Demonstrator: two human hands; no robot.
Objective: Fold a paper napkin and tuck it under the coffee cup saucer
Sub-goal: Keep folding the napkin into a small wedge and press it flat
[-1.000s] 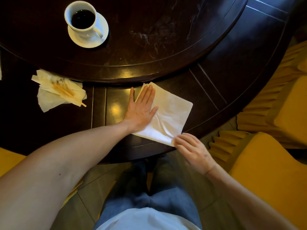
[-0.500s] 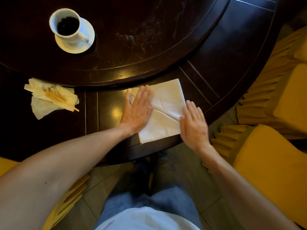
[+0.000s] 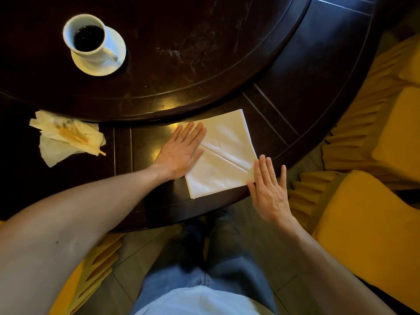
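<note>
Left edge of napkin [image 3: 223,155] hidden under left hand [image 3: 181,153], pressed flat, fingers together. Right corner covered by fingertips of right hand [image 3: 269,189], flat, fingers slightly spread, palm past the surface [image 3: 295,71] rim. Napkin folded, diagonal crease across the top, lying on the outer ring near the front edge, near corner almost at the rim. Cup [image 3: 87,39] on saucer [image 3: 100,62] far left on the inner disc, well apart from napkin, bare dark wood between. Crumpled wrapper [image 3: 66,137] with sticks, left, contents hard to make out. Yellow chairs [image 3: 375,212] close at right.
</note>
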